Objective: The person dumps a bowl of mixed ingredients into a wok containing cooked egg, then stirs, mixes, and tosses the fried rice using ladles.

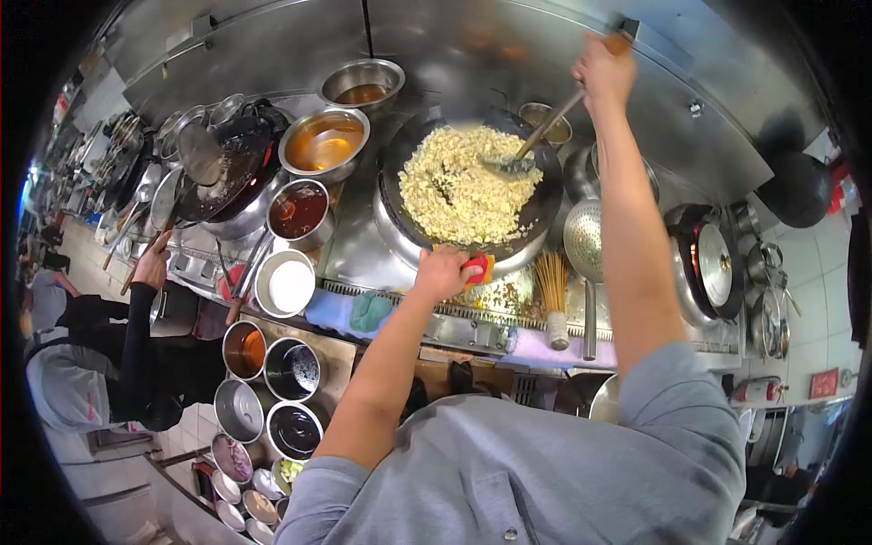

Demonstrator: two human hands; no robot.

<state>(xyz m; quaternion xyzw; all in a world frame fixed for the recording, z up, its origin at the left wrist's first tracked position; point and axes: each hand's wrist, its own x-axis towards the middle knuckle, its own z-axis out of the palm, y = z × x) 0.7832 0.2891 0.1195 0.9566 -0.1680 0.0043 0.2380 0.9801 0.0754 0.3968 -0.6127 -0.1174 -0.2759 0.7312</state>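
**Well-loaded round black metal wok (548,186) at 12 o'clock, both hands clenched**

Inside the wok: pale yellow, crumbly food (454,195), spread nearly to the near rim at 5 o'clock. Left hand (441,272) at 6 to 7 o'clock on the rim, closed round a folded red-and-yellow cloth (479,269); can't tell how much rim or handle is under it. Right hand (604,74) raised beyond 2 o'clock, grasping a long-handled metal tool with an orange-brown grip (556,116), head down in the food at 2 to 3 o'clock.

On the steel counter (350,250), from the wok: wide steel bowl of amber liquid (323,143) at 10, steel pot of dark red sauce (298,213) at 9, perforated steel skimmer (584,238) at 4, bundled bamboo brush (551,291) at 5.

Risks, as judged: spillage at 5 o'clock from a hard push toward the rim; a slipping wok or burnt fingers from bunched cloth; splashed amber liquid from a leftward lurch.
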